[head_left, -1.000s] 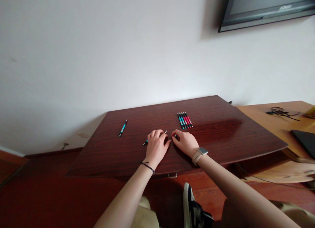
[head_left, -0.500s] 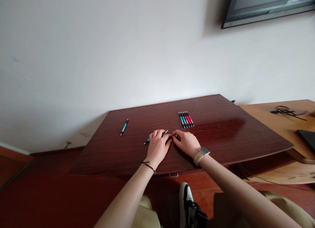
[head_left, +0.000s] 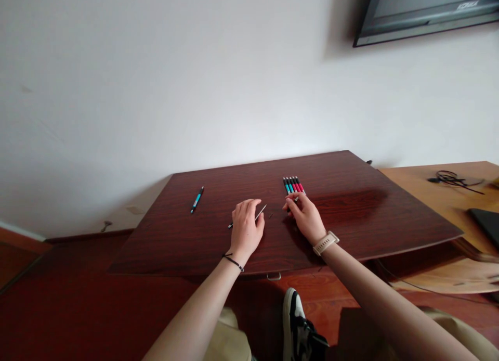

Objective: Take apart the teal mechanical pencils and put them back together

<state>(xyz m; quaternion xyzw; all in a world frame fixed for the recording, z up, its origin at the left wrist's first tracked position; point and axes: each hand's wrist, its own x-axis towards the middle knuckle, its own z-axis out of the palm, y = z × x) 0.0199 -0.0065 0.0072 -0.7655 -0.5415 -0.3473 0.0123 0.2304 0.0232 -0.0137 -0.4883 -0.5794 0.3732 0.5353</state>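
Observation:
On the dark wooden table, my left hand rests with thumb and forefinger apart. A thin pale rod like a pen refill shows between them, and the end of a pen piece sticks out on the left; the palm hides the rest. A tiny dark coil-like piece lies just right of this hand. My right hand pinches a small dark pen part with a light tip, mostly covered by fingers. Right behind it is a row of blue and red pens, partly hidden.
A single blue pen lies on the left of the table. To the right, a wooden desk bears a black cable and a dark flat object. A screen hangs on the white wall.
My hands have parted: the right moved right and away from me towards the pen row, carrying a dark part. The left thumb and forefinger spread, and the tiny dark piece came into view.

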